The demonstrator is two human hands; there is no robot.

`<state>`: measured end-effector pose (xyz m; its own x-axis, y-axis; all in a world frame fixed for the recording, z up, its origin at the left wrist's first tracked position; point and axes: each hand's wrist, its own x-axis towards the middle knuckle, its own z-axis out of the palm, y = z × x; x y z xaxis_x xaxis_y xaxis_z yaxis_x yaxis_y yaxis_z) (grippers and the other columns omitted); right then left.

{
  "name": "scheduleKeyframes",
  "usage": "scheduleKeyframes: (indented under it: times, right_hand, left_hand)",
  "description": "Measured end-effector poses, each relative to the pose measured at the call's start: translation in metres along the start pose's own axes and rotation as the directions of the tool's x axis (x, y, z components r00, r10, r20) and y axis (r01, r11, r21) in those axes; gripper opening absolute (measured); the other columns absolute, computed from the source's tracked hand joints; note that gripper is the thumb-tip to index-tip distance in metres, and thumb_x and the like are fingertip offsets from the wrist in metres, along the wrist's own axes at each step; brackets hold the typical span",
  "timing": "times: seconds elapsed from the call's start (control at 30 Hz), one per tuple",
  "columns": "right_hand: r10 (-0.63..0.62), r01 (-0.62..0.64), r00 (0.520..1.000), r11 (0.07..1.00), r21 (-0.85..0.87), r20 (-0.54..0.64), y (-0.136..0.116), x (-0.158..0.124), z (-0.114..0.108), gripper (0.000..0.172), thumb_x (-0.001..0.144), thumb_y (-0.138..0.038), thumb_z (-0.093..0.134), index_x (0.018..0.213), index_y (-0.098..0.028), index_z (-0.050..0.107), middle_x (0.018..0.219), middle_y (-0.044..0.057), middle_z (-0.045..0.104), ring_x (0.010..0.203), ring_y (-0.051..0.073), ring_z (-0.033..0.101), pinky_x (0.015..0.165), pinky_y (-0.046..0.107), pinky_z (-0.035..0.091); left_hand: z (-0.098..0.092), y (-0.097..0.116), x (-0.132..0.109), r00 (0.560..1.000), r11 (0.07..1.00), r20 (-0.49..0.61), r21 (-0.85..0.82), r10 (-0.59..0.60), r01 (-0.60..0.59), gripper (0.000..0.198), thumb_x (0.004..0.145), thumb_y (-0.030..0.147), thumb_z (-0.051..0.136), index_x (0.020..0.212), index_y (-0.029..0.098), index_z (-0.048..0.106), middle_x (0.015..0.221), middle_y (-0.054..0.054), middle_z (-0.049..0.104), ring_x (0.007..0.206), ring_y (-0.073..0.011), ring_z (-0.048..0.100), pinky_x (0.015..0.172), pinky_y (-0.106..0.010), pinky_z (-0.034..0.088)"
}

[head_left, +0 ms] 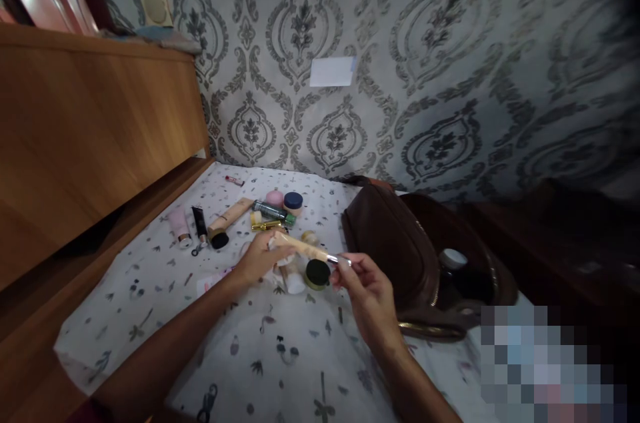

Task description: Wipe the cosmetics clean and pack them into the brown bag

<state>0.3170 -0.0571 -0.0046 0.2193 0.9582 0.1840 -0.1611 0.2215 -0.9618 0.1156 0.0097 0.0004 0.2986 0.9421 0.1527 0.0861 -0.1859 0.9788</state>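
Note:
Between my hands is a slim peach-coloured cosmetic tube (307,249) with a shiny silver end, slanting down to the right. My left hand (260,258) pinches its left end. The fingers of my right hand (367,286) are closed around the silver end. Just below the tube stand a dark-lidded jar (318,273) and a bottle with a white cap (294,282), partly covered. Beyond my left hand lie a gold tube (267,226), a dark green tube (274,212), a pink round item (275,198) and a blue-lidded jar (293,201).
A brown bag (387,243) sits open at the right, with a white-lidded container (454,258) inside. To the left lie a peach tube (231,215), a black tube (199,223) and a pink tube (179,226) on the patterned white cloth (260,356). A wooden cabinet (100,110) borders the left.

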Motion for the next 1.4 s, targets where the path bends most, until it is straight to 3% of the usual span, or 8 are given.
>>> scheduleKeyframes:
  times: [0.27, 0.4, 0.47, 0.53, 0.77, 1.0, 1.27, 1.4]
  right_hand:
    - [0.094, -0.063, 0.967, 0.989, -0.138, 0.237, 0.013, -0.019, 0.021, 0.044, 0.078, -0.060, 0.070, 0.074, -0.018, 0.056, 0.063, -0.003, 0.055, 0.048, 0.008, 0.048, 0.045, 0.020, 0.037]
    - [0.107, -0.083, 0.952, 0.992, -0.097, 0.286, 0.012, -0.022, 0.023, 0.045, 0.082, -0.062, 0.065, 0.080, -0.018, 0.057, 0.068, -0.003, 0.056, 0.048, 0.007, 0.047, 0.044, 0.020, 0.040]
    - [0.142, -0.127, 0.945, 0.989, -0.070, 0.295, 0.012, -0.022, 0.022, 0.047, 0.080, -0.064, 0.066, 0.083, -0.018, 0.057, 0.067, -0.004, 0.054, 0.047, 0.007, 0.046, 0.042, 0.019, 0.040]
    - [0.186, -0.177, 0.936, 0.982, -0.060, 0.299, 0.013, -0.021, 0.021, 0.049, 0.077, -0.066, 0.068, 0.085, -0.019, 0.057, 0.068, -0.004, 0.055, 0.047, 0.007, 0.046, 0.041, 0.019, 0.039]
    - [0.212, -0.197, 0.927, 0.977, -0.080, 0.310, 0.024, -0.022, 0.024, 0.051, 0.074, -0.066, 0.071, 0.074, -0.020, 0.047, 0.065, -0.005, 0.055, 0.044, 0.006, 0.045, 0.039, 0.018, 0.036]
    - [0.202, -0.162, 0.953, 0.969, -0.186, 0.225, 0.031, -0.026, 0.026, 0.052, 0.067, -0.062, 0.077, 0.067, -0.020, 0.045, 0.056, -0.007, 0.048, 0.048, 0.007, 0.044, 0.043, 0.018, 0.036]
    - [0.458, -0.544, 0.802, 0.825, 0.152, 0.383, 0.020, -0.025, 0.027, 0.049, 0.064, -0.053, 0.085, 0.088, -0.015, 0.066, 0.078, 0.004, 0.069, 0.054, 0.008, 0.057, 0.047, 0.018, 0.037]
    - [0.442, -0.527, 0.829, 0.824, 0.211, 0.344, 0.019, -0.023, 0.028, 0.042, 0.063, -0.049, 0.087, 0.081, -0.015, 0.070, 0.075, 0.003, 0.066, 0.057, 0.009, 0.056, 0.053, 0.020, 0.040]
  left_hand:
    - [0.022, 0.006, -0.004, 0.981, 0.933, -0.155, -0.355, -0.120, 0.058, 0.057, 0.068, 0.063, 0.074, 0.098, 0.017, 0.061, 0.068, 0.006, 0.051, 0.047, -0.0053, 0.041, 0.040, -0.017, 0.035]
    - [0.037, 0.015, -0.023, 0.993, 0.889, 0.062, -0.443, -0.100, 0.117, 0.050, 0.069, 0.050, 0.081, 0.103, 0.019, 0.061, 0.079, 0.001, 0.062, 0.055, -0.0095, 0.055, 0.049, -0.021, 0.048]
    - [0.041, 0.018, -0.030, 0.970, 0.869, 0.232, -0.461, -0.077, 0.179, 0.046, 0.073, 0.045, 0.079, 0.105, 0.020, 0.059, 0.084, -0.001, 0.065, 0.058, -0.0129, 0.060, 0.051, -0.024, 0.052]
    - [0.043, 0.019, -0.034, 0.953, 0.865, 0.292, -0.457, -0.074, 0.208, 0.043, 0.075, 0.045, 0.077, 0.104, 0.020, 0.057, 0.082, -0.001, 0.065, 0.053, -0.0133, 0.060, 0.049, -0.026, 0.053]
    - [0.044, 0.016, -0.030, 0.984, 0.881, 0.103, -0.439, -0.144, 0.175, 0.046, 0.072, 0.047, 0.079, 0.100, 0.017, 0.058, 0.078, 0.000, 0.066, 0.054, -0.0116, 0.058, 0.046, -0.022, 0.050]
    - [0.037, 0.021, -0.018, 0.974, 0.779, -0.090, -0.617, -0.208, 0.109, 0.047, 0.061, 0.045, 0.087, 0.089, 0.016, 0.062, 0.069, 0.001, 0.066, 0.048, -0.0070, 0.051, 0.044, -0.017, 0.041]
    - [0.025, 0.022, -0.008, 0.958, 0.733, -0.151, -0.676, -0.243, 0.080, 0.051, 0.058, 0.045, 0.089, 0.088, 0.015, 0.060, 0.068, 0.001, 0.066, 0.047, -0.0058, 0.050, 0.042, -0.016, 0.037]
    - [0.031, 0.023, -0.012, 0.968, 0.737, -0.116, -0.669, -0.223, 0.090, 0.056, 0.058, 0.049, 0.087, 0.094, 0.015, 0.059, 0.069, 0.002, 0.064, 0.046, -0.0062, 0.049, 0.041, -0.018, 0.036]
